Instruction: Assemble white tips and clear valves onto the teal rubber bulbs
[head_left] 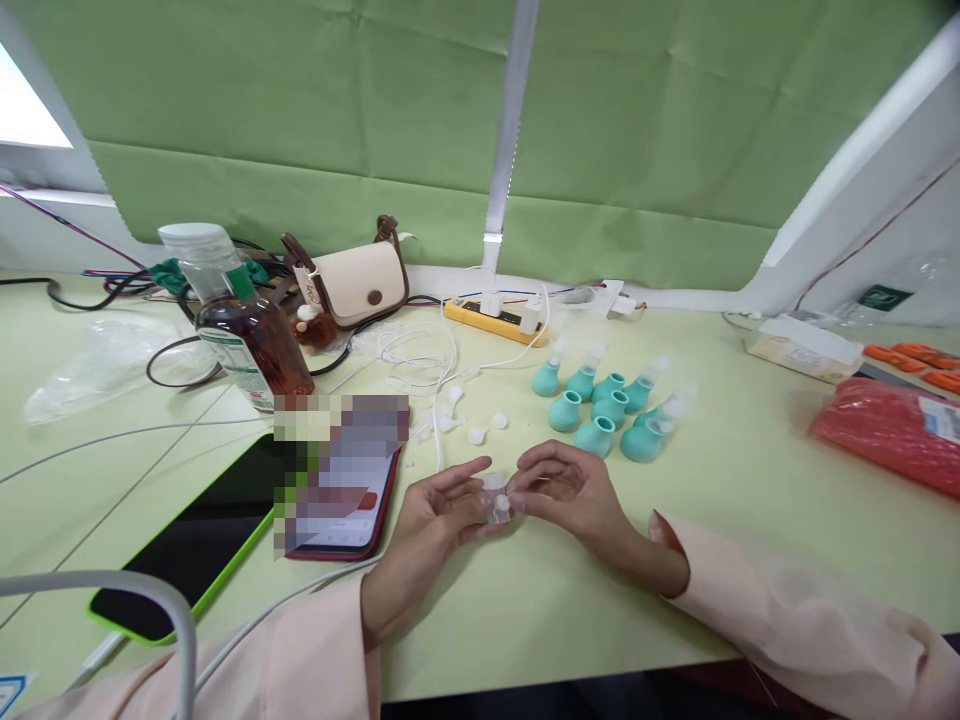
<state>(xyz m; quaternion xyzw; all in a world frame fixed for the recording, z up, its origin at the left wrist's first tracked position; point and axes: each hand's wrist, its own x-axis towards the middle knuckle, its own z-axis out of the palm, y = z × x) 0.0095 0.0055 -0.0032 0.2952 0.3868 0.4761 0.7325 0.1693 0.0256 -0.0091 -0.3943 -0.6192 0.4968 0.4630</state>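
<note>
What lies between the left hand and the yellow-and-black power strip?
In the head view, several small, whitish plastic pieces lie between the left hand and the power strip, along with a looping white cable.

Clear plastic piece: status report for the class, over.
Left hand holding clear plastic piece. Right hand at its side, apparently touching. Teal bulbs beyond right hand, not blocking the piece.

The head-worn camera is positioned above the near edge of the desk, facing forward and down toward the green covering beyond the far edge, with the left hand and right hand at close range.
</note>
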